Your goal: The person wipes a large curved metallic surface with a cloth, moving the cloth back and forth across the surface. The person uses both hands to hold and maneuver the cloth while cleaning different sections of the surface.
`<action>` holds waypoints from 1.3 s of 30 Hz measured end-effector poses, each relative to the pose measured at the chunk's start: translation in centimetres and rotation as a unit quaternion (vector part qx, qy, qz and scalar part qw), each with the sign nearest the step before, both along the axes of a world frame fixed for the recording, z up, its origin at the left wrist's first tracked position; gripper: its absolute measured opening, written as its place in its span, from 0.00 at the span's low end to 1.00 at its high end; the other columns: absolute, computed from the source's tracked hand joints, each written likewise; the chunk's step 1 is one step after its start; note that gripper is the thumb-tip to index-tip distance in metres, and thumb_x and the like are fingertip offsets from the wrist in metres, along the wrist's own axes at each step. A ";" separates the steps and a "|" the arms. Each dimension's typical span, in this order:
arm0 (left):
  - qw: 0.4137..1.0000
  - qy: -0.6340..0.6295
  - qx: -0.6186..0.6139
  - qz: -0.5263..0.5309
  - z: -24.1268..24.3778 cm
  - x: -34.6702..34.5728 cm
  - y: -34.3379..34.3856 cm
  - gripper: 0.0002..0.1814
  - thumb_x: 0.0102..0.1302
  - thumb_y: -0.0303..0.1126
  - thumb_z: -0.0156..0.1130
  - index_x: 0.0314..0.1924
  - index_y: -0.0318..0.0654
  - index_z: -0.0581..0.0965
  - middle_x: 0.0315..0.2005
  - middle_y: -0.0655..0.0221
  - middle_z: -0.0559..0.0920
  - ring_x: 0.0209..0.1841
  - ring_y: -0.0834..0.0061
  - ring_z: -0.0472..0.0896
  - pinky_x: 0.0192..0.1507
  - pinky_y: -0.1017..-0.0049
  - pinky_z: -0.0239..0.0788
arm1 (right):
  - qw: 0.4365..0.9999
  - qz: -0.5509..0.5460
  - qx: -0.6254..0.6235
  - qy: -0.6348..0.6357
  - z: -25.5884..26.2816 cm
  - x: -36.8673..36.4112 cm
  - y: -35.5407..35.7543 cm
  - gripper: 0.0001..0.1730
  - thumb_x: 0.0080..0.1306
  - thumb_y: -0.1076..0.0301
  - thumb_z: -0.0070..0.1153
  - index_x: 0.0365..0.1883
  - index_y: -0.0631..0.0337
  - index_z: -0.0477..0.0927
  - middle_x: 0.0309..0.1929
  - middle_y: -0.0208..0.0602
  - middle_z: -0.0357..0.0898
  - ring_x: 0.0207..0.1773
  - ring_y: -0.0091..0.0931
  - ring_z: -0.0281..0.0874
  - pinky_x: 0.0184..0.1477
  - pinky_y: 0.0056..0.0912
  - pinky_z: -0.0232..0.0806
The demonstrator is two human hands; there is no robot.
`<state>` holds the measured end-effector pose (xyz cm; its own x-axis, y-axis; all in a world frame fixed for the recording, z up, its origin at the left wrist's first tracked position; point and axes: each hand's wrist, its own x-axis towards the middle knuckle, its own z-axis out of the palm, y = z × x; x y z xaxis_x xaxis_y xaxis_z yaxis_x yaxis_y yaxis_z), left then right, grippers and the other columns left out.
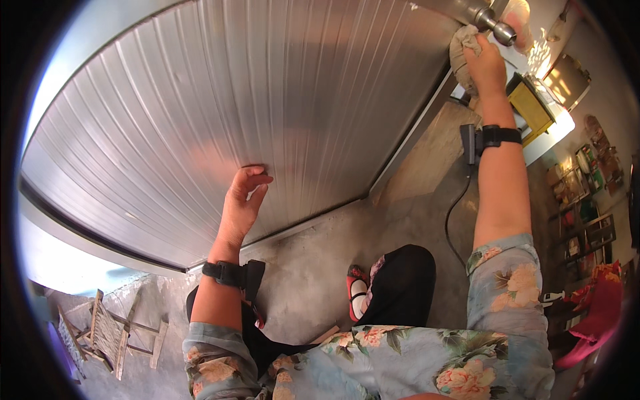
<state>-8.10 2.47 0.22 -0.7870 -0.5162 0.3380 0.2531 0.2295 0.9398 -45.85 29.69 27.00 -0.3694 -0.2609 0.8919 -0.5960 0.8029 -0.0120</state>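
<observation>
A large ribbed metal door panel (pixel 280 115) stands before me. My right hand (pixel 487 65) holds a crumpled grey cloth (pixel 462 57) against the panel's upper right edge, close to a round metal knob (pixel 504 34). Near the lower middle of the panel is my left hand (pixel 246 192), fingers curled and thumb apart, with nothing in it; its fingertips are close to the ribbed surface, and whether they touch it I cannot tell. Both wrists wear black strapped devices, and a cable hangs from the right one.
Low at the left, wooden folding stools (pixel 112 335) rest on the concrete floor (pixel 300 280). To the right are a yellow box-like object (pixel 531 110), shelves with assorted items (pixel 580 220) and a hanging red cloth (pixel 597 320). My knee and red shoe (pixel 352 292) show below.
</observation>
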 end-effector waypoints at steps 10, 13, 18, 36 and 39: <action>0.999 -0.037 -0.008 0.012 1.3 0.1 0.7 0.18 0.65 0.19 0.56 0.54 0.38 0.69 0.44 0.68 0.81 0.51 0.75 0.78 0.56 0.72 0.65 | 0.992 0.041 0.000 -0.117 -0.5 -1.0 1.1 0.30 0.57 0.52 0.59 0.58 0.51 0.77 0.49 0.50 0.81 0.54 0.43 0.77 0.55 0.39 0.67; 0.998 -0.055 -0.020 0.017 1.3 0.0 0.6 0.19 0.64 0.18 0.56 0.54 0.39 0.68 0.44 0.69 0.81 0.53 0.75 0.78 0.57 0.71 0.64 | 0.986 0.038 -0.009 -0.162 -2.2 -0.9 1.4 0.30 0.57 0.55 0.58 0.58 0.53 0.76 0.52 0.51 0.79 0.58 0.43 0.74 0.58 0.40 0.66; 0.994 -0.036 -0.104 0.009 0.8 0.0 0.6 0.22 0.63 0.18 0.57 0.55 0.41 0.65 0.43 0.69 0.81 0.53 0.74 0.77 0.59 0.70 0.63 | 0.983 0.022 0.020 -0.180 -6.5 0.8 1.3 0.29 0.56 0.57 0.59 0.57 0.54 0.77 0.51 0.51 0.79 0.57 0.43 0.75 0.57 0.40 0.66; 0.993 -0.011 -0.116 0.030 -0.3 -0.2 0.4 0.22 0.63 0.20 0.58 0.55 0.41 0.65 0.41 0.67 0.82 0.53 0.70 0.76 0.60 0.69 0.62 | 0.745 0.339 -0.363 -0.445 1.3 -0.6 -0.1 0.32 0.55 0.56 0.67 0.50 0.73 0.75 0.43 0.45 0.81 0.39 0.32 0.82 0.40 0.34 0.73; 0.993 -0.030 -0.107 0.028 -0.2 -0.2 0.4 0.21 0.63 0.21 0.59 0.55 0.41 0.66 0.41 0.69 0.82 0.53 0.70 0.76 0.59 0.69 0.63 | 0.757 0.364 -0.308 -0.447 0.7 1.1 0.0 0.28 0.61 0.46 0.59 0.51 0.58 0.79 0.41 0.33 0.82 0.41 0.24 0.80 0.40 0.25 0.70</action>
<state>-8.27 2.91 -0.02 -0.7811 -0.4814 0.3976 0.1791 0.4373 0.8813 -44.75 29.70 27.70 -0.8552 -0.3215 0.4066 -0.4109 -0.0578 -0.9098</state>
